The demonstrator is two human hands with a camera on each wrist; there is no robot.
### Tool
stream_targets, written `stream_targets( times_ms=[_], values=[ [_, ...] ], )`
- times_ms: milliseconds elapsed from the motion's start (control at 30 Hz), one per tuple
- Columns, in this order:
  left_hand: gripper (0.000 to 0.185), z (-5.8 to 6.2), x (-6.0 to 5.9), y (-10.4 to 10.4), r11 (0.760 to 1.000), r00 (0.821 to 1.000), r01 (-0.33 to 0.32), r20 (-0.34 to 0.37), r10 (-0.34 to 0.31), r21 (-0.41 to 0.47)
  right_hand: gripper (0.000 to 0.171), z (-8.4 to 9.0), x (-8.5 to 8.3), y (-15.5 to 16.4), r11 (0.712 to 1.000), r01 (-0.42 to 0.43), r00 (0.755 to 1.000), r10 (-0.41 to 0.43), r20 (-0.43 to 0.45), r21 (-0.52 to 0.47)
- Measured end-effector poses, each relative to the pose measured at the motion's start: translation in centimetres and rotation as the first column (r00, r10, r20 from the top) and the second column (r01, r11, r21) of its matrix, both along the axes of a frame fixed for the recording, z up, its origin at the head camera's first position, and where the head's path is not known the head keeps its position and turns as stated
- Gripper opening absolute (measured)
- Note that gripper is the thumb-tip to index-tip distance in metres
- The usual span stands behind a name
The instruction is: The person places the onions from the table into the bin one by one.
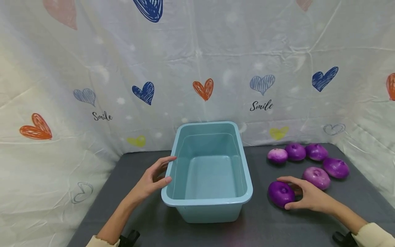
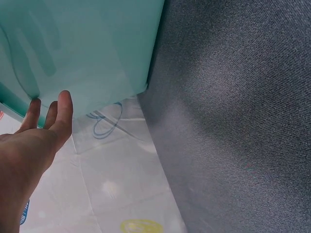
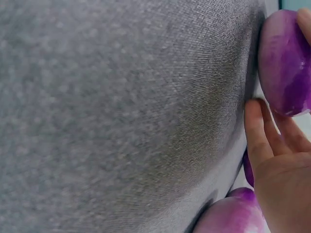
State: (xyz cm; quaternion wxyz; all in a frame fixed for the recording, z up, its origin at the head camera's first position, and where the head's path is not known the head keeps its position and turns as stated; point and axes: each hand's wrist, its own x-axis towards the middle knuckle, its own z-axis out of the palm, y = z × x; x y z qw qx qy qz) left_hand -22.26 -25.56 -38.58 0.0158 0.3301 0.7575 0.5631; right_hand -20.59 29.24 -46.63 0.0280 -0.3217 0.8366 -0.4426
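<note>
While left hand rests spread-fingered on bin wall, right hand cups purple onion, lying at nine o'clock of its palm.

L hand fingertips at teal bin wall; grey mat beside.

A dark grey table walled in by a heart-printed white sheet.

The creased sheet hangs behind the table's far edge and wraps round both side edges. It carries scribbled hearts in navy, orange, pale blue, yellow and pink, and the word "Smile" twice in black script. The table is covered in a woven grey fabric. The light is soft and even, with faint shadows.
</note>
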Motion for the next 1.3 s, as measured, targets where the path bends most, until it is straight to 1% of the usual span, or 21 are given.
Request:
stream_targets(
  times_ms=[100,267,367,467,667,800,967,1167,1300],
  values=[
    [0.057,-0.1,0.0,0.0,1.000,1.000,-0.001,0.010,0.001,-0.001,0.073,0.1,0.0,-0.2,1.000,0.000,1.000,0.000,0.003,0.001],
    [0.057,-0.2,0.0,0.1,1.000,1.000,-0.006,0.017,0.006,-0.005,0.068,0.5,-0.1,-0.4,0.999,0.028,1.000,-0.027,-0.006,0.016],
    [0.057,-0.2,0.0,0.0,1.000,1.000,-0.001,0.009,0.001,-0.009,0.067,0.8,-0.2,-0.5,0.999,0.042,0.999,-0.042,0.006,0.031],
    [0.058,-0.2,0.0,0.0,1.000,1.000,0.007,-0.004,-0.007,-0.012,0.068,1.1,-0.3,-0.5,0.999,0.047,0.999,-0.048,0.024,0.019],
    [0.057,-0.2,-0.2,0.1,1.000,1.000,0.007,-0.028,-0.008,-0.016,0.068,2.1,-0.7,-0.1,0.997,0.037,0.998,-0.033,0.058,-0.074],
    [0.057,0.0,-0.2,0.1,1.000,0.999,0.005,-0.044,-0.006,-0.018,0.068,2.9,-1.1,0.2,0.989,0.020,0.999,-0.015,0.037,-0.147],
    [0.057,0.2,-0.2,0.0,1.000,1.000,0.000,-0.031,-0.001,-0.018,0.069,4.8,-1.6,0.5,0.976,-0.006,1.000,0.010,0.016,-0.218],
    [0.057,0.2,-0.3,-0.2,1.000,1.000,0.002,-0.027,-0.002,-0.012,0.068,7.9,-1.9,0.2,0.973,0.058,0.998,-0.059,0.002,-0.223],
    [0.058,0.3,-0.3,-0.3,1.000,1.000,0.010,-0.030,-0.010,-0.007,0.068,10.3,-2.2,-0.2,0.968,0.081,0.997,-0.082,0.005,-0.238]
  ],
)
